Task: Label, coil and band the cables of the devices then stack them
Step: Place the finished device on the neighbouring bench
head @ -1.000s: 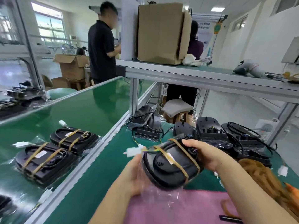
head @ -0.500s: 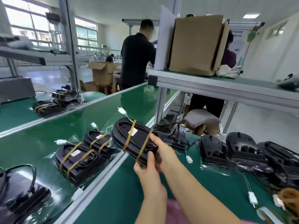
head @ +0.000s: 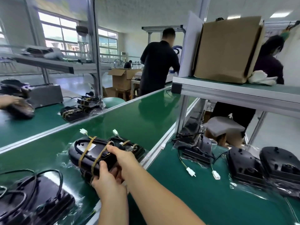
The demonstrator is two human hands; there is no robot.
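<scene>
Conveyor belt [head: 142,114] lies open beyond; a loose-cabled device [head: 37,202] crowds left.

One head-worn wide-angle view looks forward and down, close above the left hand [head: 108,180] and right hand [head: 126,158].

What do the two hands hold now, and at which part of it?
Both the left hand and the right hand grip the banded black device at its near end.

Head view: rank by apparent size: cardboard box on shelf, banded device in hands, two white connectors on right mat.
1. cardboard box
2. banded device, nearer the camera, so true size unsure
3. left connector and right connector: alike, not ranked
</scene>
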